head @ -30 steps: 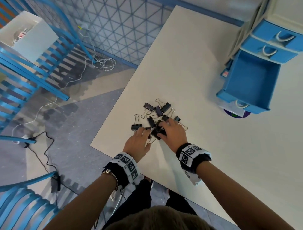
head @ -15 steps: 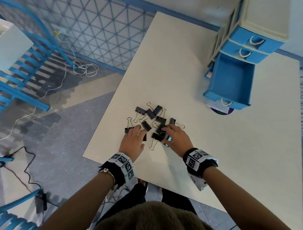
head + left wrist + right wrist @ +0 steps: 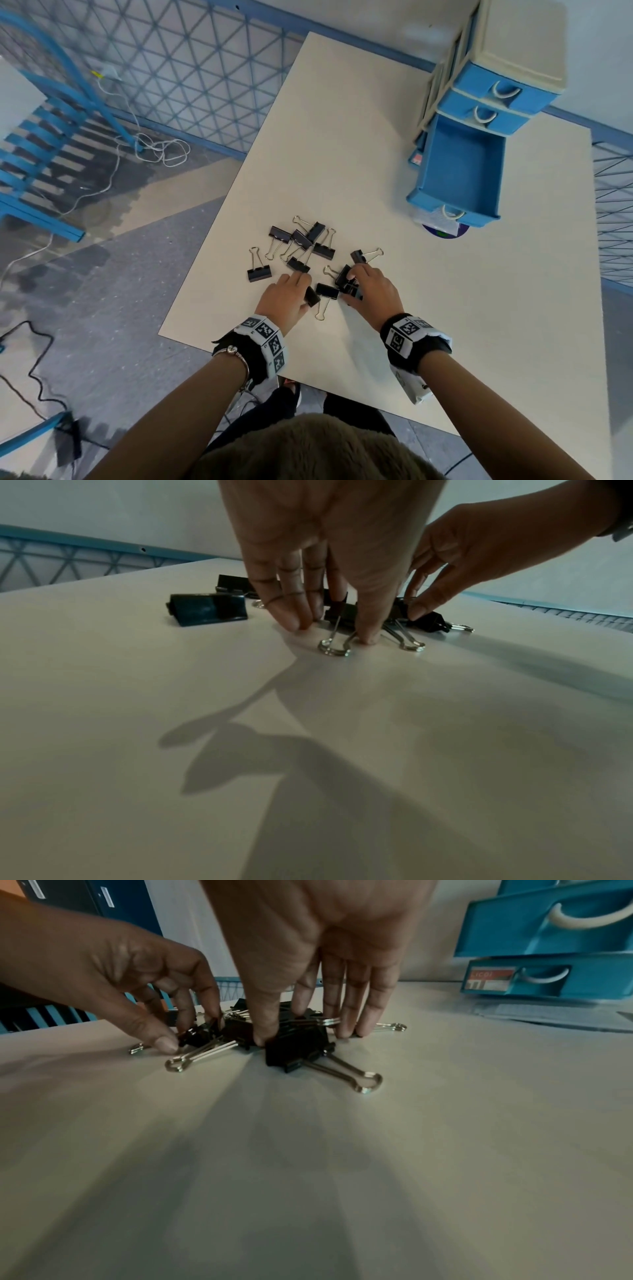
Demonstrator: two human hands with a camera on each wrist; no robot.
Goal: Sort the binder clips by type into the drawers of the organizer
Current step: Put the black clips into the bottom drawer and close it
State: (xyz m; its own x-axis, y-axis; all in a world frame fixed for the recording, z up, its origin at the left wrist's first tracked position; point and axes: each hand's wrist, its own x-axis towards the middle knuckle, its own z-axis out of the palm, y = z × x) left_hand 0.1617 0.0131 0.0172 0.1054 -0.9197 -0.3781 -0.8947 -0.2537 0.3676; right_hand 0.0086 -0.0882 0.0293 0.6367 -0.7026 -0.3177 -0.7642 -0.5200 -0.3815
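The left hand (image 3: 286,298) sits on the table (image 3: 445,325) at the near side of a pile of black binder clips (image 3: 301,246). Its fingers and thumb bend down around one small clip (image 3: 312,296), with the tips touching the table top beside the clip's silver loop. It looks like a pinch, but the hand hides much of the clip, so this is not sure. The right hand (image 3: 375,294) is just beside it, on the right side of the pile. Its thumb and fingers press on both sides of a bigger black clip (image 3: 294,1045) and grip it, while that clip lies on the table with its wire handles sticking out. The two hands are close but do not touch. More clips lie spread out just past the fingers, some on top of each other. Well apart from the pile, at the far right corner of the table, stands the organizer (image 3: 507,51). Its lowest blue drawer (image 3: 459,171) is pulled out, and the two drawers above it are pushed in. Each wrist wears a band (image 3: 265,339) with black and white squares.
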